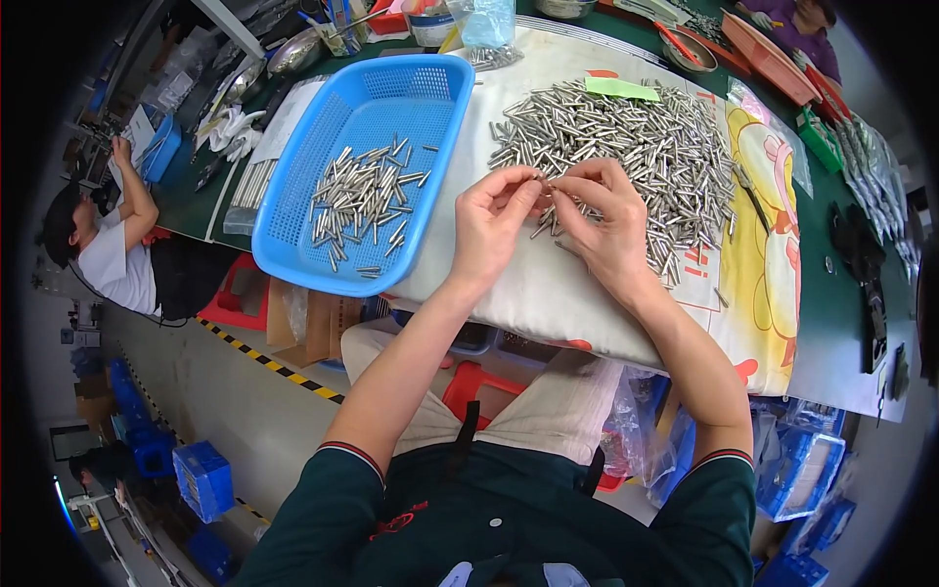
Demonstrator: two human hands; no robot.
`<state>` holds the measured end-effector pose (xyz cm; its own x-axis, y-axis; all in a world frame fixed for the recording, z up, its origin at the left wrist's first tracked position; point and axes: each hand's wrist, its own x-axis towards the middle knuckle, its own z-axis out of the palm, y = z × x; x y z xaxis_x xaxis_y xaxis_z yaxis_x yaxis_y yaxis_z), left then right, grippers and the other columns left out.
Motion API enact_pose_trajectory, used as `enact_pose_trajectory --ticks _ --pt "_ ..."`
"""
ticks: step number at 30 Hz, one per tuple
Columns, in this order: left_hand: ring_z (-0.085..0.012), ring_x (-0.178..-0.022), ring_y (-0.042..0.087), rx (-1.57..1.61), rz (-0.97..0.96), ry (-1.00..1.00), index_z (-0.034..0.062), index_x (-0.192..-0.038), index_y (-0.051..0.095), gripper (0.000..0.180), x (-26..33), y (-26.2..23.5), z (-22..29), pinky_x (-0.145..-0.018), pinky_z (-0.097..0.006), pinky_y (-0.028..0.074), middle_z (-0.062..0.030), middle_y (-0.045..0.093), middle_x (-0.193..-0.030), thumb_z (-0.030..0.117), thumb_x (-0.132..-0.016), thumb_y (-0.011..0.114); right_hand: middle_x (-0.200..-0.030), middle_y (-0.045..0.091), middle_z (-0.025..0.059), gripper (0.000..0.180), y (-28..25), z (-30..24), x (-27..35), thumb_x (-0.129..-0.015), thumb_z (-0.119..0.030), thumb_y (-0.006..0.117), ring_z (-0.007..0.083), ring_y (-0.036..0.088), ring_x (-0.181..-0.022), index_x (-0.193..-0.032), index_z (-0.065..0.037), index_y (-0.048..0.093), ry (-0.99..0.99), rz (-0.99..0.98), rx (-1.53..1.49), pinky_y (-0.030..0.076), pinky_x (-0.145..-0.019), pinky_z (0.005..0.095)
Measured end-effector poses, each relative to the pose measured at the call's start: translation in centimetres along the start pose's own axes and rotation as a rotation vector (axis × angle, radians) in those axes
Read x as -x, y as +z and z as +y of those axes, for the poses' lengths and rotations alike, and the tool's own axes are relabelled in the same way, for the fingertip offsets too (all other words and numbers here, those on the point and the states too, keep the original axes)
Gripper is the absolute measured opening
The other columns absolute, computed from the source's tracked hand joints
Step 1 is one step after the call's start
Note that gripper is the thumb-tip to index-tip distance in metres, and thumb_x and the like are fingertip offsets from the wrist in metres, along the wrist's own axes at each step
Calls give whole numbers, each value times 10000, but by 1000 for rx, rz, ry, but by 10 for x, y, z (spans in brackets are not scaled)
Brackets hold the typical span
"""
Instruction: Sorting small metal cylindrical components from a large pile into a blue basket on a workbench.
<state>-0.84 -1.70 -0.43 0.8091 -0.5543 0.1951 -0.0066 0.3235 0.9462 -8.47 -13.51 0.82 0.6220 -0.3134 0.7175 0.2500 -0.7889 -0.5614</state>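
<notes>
My left hand (pixel 486 227) and my right hand (pixel 608 223) meet fingertip to fingertip above the white printed cloth (pixel 518 284). Both are pinched closed around something small between them, too tiny and covered to make out. Just beyond and beneath my right hand spreads a big heap of short metal pins (pixel 626 137), with a green slip of paper (pixel 622 90) on its far side. To the left of my left hand stands a blue perforated plastic basket (pixel 274 210), holding a smaller scatter of the same kind of metal pins (pixel 367 196).
Tweezers or a similar slim tool (pixel 753 201) lie right of the heap. A metal bowl (pixel 690 51) and an orange tray (pixel 773 59) sit at the far right, near a person in purple (pixel 807 39). Another person in white (pixel 112 259) works at far left.
</notes>
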Motion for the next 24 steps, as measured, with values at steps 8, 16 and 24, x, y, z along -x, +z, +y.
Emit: enact_pose_trajectory --ticks 8,16,24 --pt "-116 -797 609 -60 -66 49 -26 -978 627 144 4 2 0 -705 -234 516 -63 627 -907 29 -855 578 -788 608 80 132 -5 -3 3 -738 -18 656 148 593 -638 -866 -33 683 204 -75 -168 478 -523 236" --pt "-106 -797 578 -177 -107 214 -11 -956 646 145 2 1 1 -696 -214 480 -67 594 -929 0 -818 604 -765 623 72 134 -9 -7 3 -736 1 656 130 591 -657 -867 -15 675 213 -68 -259 476 -538 228" --pt "-114 -805 573 -245 -110 319 15 -947 659 147 3 1 3 -704 -230 477 -66 603 -921 -6 -810 609 -774 617 64 113 -9 -6 4 -732 -2 667 128 584 -667 -844 -17 663 190 -34 -281 474 -555 232"
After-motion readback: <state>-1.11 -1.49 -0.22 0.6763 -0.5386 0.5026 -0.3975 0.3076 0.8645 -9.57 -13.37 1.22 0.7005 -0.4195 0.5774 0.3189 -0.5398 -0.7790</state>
